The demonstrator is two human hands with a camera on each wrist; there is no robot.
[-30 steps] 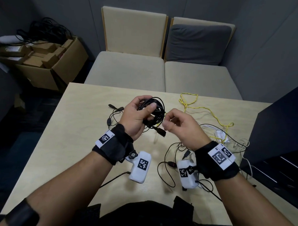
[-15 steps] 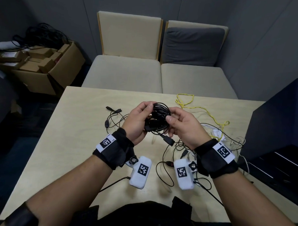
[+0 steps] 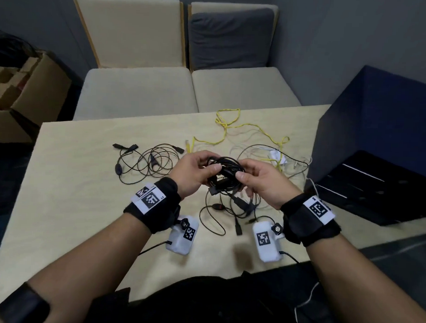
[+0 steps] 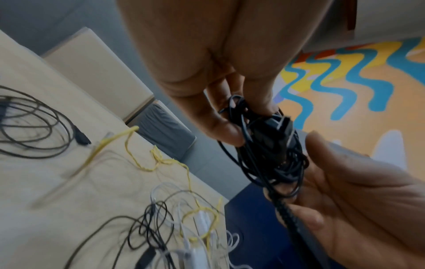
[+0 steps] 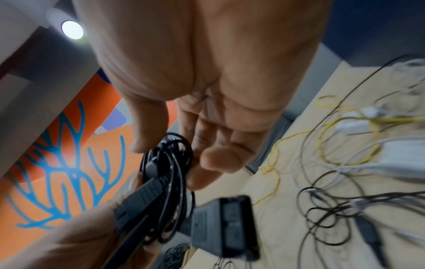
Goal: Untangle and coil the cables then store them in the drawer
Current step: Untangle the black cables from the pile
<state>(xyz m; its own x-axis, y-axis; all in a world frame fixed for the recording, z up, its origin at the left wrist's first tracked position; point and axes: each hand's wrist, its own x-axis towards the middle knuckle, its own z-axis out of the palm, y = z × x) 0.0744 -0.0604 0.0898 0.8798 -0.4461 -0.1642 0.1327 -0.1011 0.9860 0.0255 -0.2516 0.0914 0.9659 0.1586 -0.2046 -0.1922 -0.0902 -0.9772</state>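
Both hands hold a coiled black cable (image 3: 225, 172) above the table's middle. My left hand (image 3: 199, 169) grips the coil's left side (image 4: 271, 149), thumb on top. From the right, my right hand (image 3: 251, 173) pinches the same coil (image 5: 165, 163) between thumb and fingers. A black plug end (image 3: 213, 190) hangs below the coil. A yellow cable (image 3: 232, 128), a white cable with adapter (image 3: 276, 158) and thin black cables (image 3: 154, 161) lie loose on the table. The dark blue drawer unit (image 3: 376, 152) stands at the right, its drawer (image 3: 366, 181) pulled open.
More black cables with plugs (image 3: 229, 210) lie on the wooden table (image 3: 68, 192) under my hands. Two beige seats (image 3: 185, 90) stand behind the table. A cardboard box (image 3: 28, 92) sits on the floor at far left.
My right hand has closed in and taken hold of the coil's right side; a second ago it was apart from it. The view has tilted down and shifted right.
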